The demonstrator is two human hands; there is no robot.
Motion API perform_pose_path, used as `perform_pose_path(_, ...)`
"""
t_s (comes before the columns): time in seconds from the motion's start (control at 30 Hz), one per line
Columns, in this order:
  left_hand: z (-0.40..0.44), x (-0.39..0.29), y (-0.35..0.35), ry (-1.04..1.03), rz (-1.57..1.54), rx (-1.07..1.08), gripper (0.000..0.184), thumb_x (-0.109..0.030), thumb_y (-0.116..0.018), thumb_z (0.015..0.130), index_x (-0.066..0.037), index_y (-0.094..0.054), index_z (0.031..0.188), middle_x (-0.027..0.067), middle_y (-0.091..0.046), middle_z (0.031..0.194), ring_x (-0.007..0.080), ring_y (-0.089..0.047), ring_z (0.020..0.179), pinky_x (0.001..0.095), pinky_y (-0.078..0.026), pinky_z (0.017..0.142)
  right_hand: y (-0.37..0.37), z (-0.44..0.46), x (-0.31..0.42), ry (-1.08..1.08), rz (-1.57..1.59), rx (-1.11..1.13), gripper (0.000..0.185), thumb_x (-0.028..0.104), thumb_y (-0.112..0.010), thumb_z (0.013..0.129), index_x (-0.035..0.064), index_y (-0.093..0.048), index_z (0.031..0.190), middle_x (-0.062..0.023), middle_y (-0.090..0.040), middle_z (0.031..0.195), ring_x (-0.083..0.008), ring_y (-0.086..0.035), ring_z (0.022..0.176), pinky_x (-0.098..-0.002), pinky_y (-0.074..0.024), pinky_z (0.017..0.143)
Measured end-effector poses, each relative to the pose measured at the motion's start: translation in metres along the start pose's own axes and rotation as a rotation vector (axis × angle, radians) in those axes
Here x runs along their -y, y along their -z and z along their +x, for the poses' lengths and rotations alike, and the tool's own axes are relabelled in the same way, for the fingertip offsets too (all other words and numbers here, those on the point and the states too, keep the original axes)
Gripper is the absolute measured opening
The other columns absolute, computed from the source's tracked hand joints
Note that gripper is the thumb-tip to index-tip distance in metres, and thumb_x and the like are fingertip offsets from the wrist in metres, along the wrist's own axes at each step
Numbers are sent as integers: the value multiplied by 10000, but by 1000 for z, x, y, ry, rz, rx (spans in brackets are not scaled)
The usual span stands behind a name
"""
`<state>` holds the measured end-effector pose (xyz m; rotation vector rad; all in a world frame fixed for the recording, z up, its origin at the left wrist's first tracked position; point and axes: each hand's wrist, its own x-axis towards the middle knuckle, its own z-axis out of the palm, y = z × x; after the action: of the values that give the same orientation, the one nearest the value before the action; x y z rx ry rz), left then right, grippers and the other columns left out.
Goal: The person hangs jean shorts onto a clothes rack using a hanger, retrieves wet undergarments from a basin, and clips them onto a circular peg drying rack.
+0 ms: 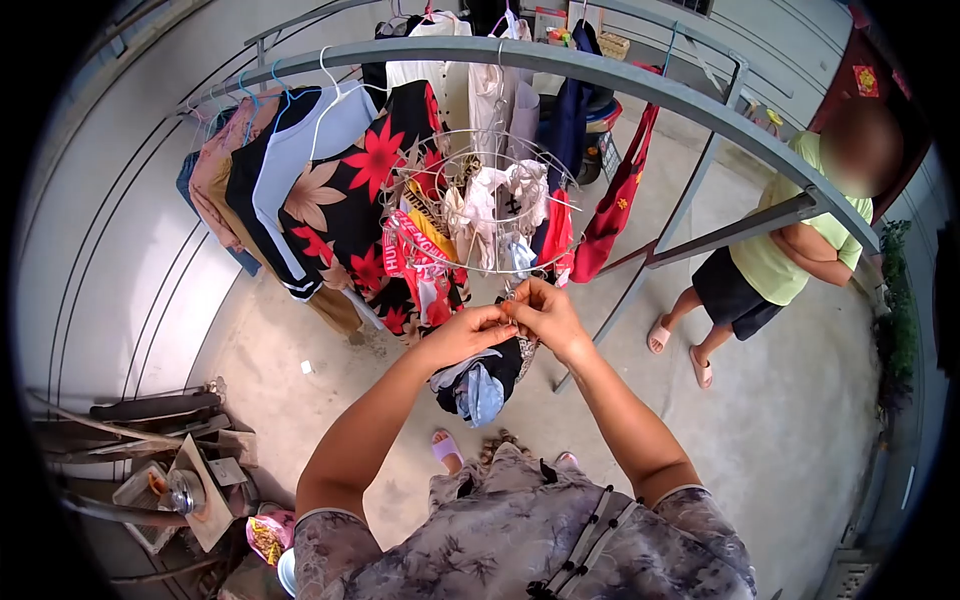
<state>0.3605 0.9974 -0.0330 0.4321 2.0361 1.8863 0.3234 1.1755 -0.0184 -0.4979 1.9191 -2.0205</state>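
Observation:
A round wire drying hanger (470,268) with clips hangs from the rail in front of me. Small laundry is clipped around it, including a red-and-white printed cloth (412,245) and a pale garment (484,212). Both my hands meet at its near rim. My right hand (552,318) pinches a small metal clip (510,291) there. Pressed against it, my left hand (468,337) has its thumb and fingers closed; what lies between them is hidden. Just below and behind my hands, a bundle of dark and light-blue cloth (478,392) shows; how it is held up I cannot tell.
A grey metal rack (640,85) arches overhead, with hung clothes such as a black floral garment (365,190) and a red garment (615,215). At right stands a person in a light-green shirt (785,255). Wood scraps (205,490) and a pink bag (270,535) lie at lower left.

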Motion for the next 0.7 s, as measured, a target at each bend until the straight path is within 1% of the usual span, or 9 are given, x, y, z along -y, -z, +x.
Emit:
perform_pose_path(0.07, -7, 1, 11, 76, 23, 108, 138, -145, -556, 933, -10, -570, 959, -17, -590, 876, 47, -541, 844, 212, -438, 742, 3, 1, 3, -138, 82, 34, 159, 130, -664, 829, 27, -543, 822, -15, -575, 650, -75, -549, 534, -210, -425, 433)
perform_pose_path(0.2, -21, 4, 21, 139, -46, 88, 60, -38, -536, 859, -22, -552, 915, -33, -552, 836, 28, -505, 770, 190, -399, 673, 7, 6, 7, -198, 165, 87, 146, 129, -634, 842, 24, -533, 848, -39, -598, 667, -109, -587, 523, -215, -423, 382)
perform_pose_path(0.23, -24, 7, 26, 214, -57, 82, 87, -26, -524, 829, -32, -549, 912, -42, -533, 830, 21, -479, 743, 184, -374, 645, 9, 8, 10, -228, 130, 150, 130, 126, -612, 867, 26, -531, 877, -54, -619, 729, -121, -621, 621, -227, -479, 487)
perform_pose_path(0.27, -24, 10, 28, 214, -54, 77, 87, -26, -524, 829, -32, -549, 912, -42, -533, 830, 21, -479, 743, 184, -374, 645, 6, 9, 6, -226, 131, 154, 130, 126, -612, 867, 26, -531, 877, -54, -619, 729, -121, -621, 621, -227, -479, 487)
perform_pose_path(0.33, -26, 15, 32, 113, -85, 70, 84, -33, -522, 846, -37, -546, 926, -52, -520, 832, 13, -468, 746, 178, -366, 649, -1, 11, -6, 17, 121, 181, 133, 137, -596, 894, 22, -531, 908, -54, -627, 793, -122, -626, 736, -245, -499, 632)
perform_pose_path(0.37, -27, 13, 30, 114, -86, 66, 84, -33, -522, 846, -37, -546, 926, -52, -520, 832, 13, -468, 746, 178, -366, 649, -2, 10, -7, 91, 28, 223, 153, 162, -584, 914, 22, -524, 931, -29, -611, 813, -103, -601, 822, -246, -470, 730)
perform_pose_path(0.5, -24, 6, 22, 72, -152, 27, 74, -30, -522, 880, -43, -543, 950, -57, -521, 862, 10, -479, 791, 177, -379, 687, -10, 3, -3, 60, -152, 157, 176, 181, -574, 925, 28, -514, 987, 15, -554, 769, -69, -521, 723, -233, -425, 659)
perform_pose_path(0.6, -23, 3, 17, 64, -178, 20, 71, -35, -528, 900, -44, -552, 967, -49, -541, 891, 23, -498, 825, 183, -397, 720, -10, 6, -6, 57, 2, 190, 174, 173, -567, 927, 24, -523, 1006, 24, -539, 755, -63, -484, 675, -226, -406, 619)
perform_pose_path(0.7, -21, 6, 14, 83, -147, 15, 71, -52, -541, 900, -42, -564, 966, -43, -550, 886, 28, -501, 821, 186, -401, 715, -10, 7, 2, 62, 146, 238, 164, 212, -569, 928, 54, -524, 916, 33, -503, 746, -53, -464, 660, -207, -391, 616)
